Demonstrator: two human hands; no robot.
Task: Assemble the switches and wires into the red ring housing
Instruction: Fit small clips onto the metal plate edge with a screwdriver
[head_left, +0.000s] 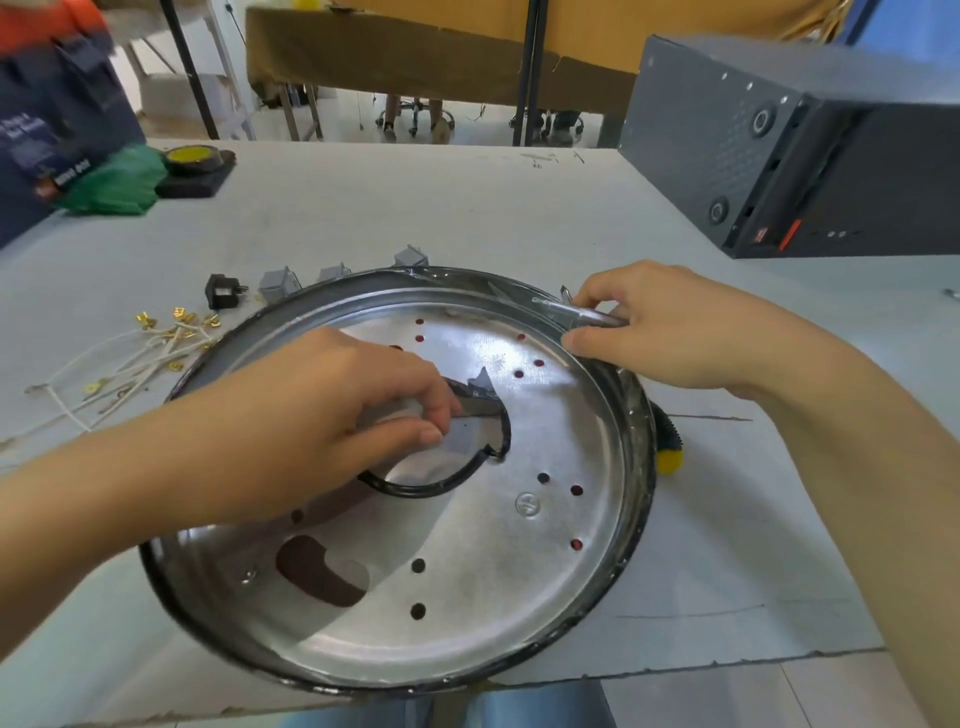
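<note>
Left hand (332, 410) pinches the metal pan's (467, 597) central cutout edge; right hand (670, 332) grasps its rim.

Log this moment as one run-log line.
left hand: pinching metal tab at pan's centre cutout | right hand: holding pan rim | wires, switches: untouched

Bright, even light; glare on the metal pan (467, 545); soft shadows; edges curve and blur.
</note>
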